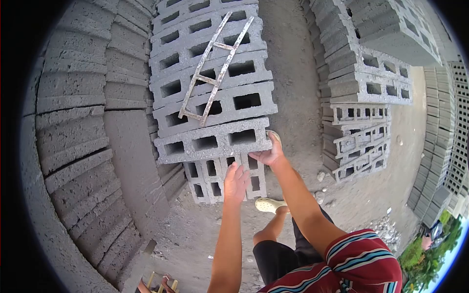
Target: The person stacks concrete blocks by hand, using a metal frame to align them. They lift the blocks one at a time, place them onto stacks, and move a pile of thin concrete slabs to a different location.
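My right hand (271, 151) is closed around the right end of a hollow concrete block (222, 142), which lies at the near end of a long row of similar blocks. Below that block, my left hand (236, 182) has its fingers stretched out and holds nothing. It overlaps the front of the lower hollow blocks (215, 187) in this view. A worn metal frame (215, 73), shaped like a small ladder, rests aslant on top of the row of blocks (195, 63) just beyond.
Tall stacks of rough blocks (73, 136) line the left. To the right, across a dirt path (290, 73), more hollow blocks (364, 97) are piled, some tilted. Loose rubble (386, 232) lies on the ground. One foot in a pale clog (267, 205) stands near the lower blocks.
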Demonstrator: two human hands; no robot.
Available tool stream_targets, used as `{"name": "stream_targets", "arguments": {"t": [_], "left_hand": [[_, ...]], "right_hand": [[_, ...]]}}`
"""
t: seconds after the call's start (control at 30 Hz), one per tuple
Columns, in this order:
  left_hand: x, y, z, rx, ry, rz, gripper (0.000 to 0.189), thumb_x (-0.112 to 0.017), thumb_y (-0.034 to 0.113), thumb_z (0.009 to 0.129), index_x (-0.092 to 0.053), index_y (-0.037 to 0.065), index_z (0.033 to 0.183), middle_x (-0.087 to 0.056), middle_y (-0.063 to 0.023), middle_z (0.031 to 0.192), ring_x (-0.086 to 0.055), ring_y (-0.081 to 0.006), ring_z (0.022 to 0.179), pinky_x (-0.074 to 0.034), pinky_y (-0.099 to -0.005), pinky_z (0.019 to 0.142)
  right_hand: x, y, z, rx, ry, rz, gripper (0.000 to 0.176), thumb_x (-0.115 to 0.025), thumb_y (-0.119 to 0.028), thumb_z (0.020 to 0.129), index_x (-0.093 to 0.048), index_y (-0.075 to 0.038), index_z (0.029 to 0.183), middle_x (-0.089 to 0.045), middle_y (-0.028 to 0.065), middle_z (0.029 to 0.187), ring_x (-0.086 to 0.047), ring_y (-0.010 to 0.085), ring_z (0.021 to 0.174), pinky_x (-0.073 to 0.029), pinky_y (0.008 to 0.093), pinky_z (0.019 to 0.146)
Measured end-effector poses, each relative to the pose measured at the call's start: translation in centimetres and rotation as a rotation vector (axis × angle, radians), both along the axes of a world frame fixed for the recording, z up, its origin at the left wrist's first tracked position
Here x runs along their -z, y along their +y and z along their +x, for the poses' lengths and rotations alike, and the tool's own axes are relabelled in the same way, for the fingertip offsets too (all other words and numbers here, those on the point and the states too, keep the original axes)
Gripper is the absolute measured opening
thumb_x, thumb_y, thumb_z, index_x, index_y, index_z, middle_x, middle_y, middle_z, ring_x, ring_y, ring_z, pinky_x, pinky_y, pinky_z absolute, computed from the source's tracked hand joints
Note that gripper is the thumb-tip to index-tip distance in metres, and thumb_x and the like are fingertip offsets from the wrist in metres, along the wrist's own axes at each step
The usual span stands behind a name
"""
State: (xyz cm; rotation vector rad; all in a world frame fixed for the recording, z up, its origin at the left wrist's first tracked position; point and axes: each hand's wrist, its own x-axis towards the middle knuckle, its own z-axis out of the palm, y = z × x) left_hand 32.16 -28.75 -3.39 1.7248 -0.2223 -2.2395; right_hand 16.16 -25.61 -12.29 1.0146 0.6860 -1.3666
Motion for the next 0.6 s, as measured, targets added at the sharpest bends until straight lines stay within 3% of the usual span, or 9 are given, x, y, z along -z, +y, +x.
{"name": "stream_targets", "arguments": {"t": [0.03, 0.13, 0.27, 0.43, 0.53, 0.6], "left_hand": [[0.6, -1.4, -1.9, -0.061, 0.022, 0.028, 0.084, -0.068, 0.042, 0.072, -0.023, 0.006, 0.133, -0.035, -0.0142, 0.133, -0.035, -0.0313, 0.120, -0.025, -0.0467, 0.100], [2.2, -2.7, -6.0, -0.226, -0.033, 0.068, 0.065, -0.068, 0.029, 0.072, -0.035, 0.005, 0.123, -0.044, -0.0132, 0.122, -0.042, -0.0307, 0.113, -0.031, -0.0473, 0.097], [3.7, -3.7, -8.6, -0.363, -0.227, 0.036, 0.037, -0.062, 0.010, 0.071, -0.048, 0.003, 0.105, -0.053, -0.0111, 0.105, -0.051, -0.0296, 0.101, -0.041, -0.0472, 0.091], [3.7, -3.8, -9.6, -0.451, -0.396, 0.039, 0.036, -0.064, 0.003, 0.066, -0.048, 0.000, 0.098, -0.052, -0.0114, 0.099, -0.055, -0.0281, 0.090, -0.042, -0.0492, 0.085], [3.7, -3.6, -9.1, -0.368, -0.288, 0.019, 0.030, -0.065, 0.007, 0.068, -0.050, 0.001, 0.093, -0.054, -0.0091, 0.092, -0.055, -0.0264, 0.087, -0.042, -0.0461, 0.086], [3.3, -4.0, -8.9, -0.321, -0.248, 0.020, 0.031, -0.064, 0.010, 0.071, -0.049, 0.001, 0.096, -0.055, -0.0106, 0.097, -0.055, -0.0276, 0.092, -0.042, -0.0446, 0.087]], "right_hand": [[0.5, -0.6, 0.0, 0.040, 0.077, -0.098, 0.066, -0.054, -0.046, 0.079, -0.036, -0.005, 0.128, -0.040, 0.0172, 0.128, -0.039, 0.0360, 0.117, -0.031, 0.0492, 0.098], [2.2, -0.7, -0.3, 0.067, -0.031, -0.164, 0.043, -0.051, -0.038, 0.081, -0.051, -0.010, 0.113, -0.056, 0.0097, 0.111, -0.050, 0.0287, 0.105, -0.040, 0.0457, 0.091], [1.9, -1.4, -0.3, 0.169, -0.055, -0.067, 0.030, -0.047, -0.028, 0.081, -0.054, -0.010, 0.103, -0.060, 0.0078, 0.099, -0.057, 0.0258, 0.093, -0.046, 0.0419, 0.083], [-0.1, -2.6, -1.2, 0.121, -0.030, 0.061, 0.032, -0.047, -0.030, 0.081, -0.054, -0.008, 0.103, -0.061, 0.0079, 0.095, -0.058, 0.0247, 0.089, -0.047, 0.0395, 0.080], [0.7, -2.2, -1.1, 0.043, 0.012, 0.102, 0.035, -0.045, -0.034, 0.083, -0.054, -0.007, 0.103, -0.061, 0.0092, 0.098, -0.057, 0.0248, 0.093, -0.045, 0.0391, 0.083], [1.8, -2.2, -1.1, 0.009, 0.012, -0.070, 0.043, -0.044, -0.041, 0.084, -0.054, -0.007, 0.107, -0.060, 0.0105, 0.103, -0.055, 0.0257, 0.097, -0.042, 0.0406, 0.087]]}}
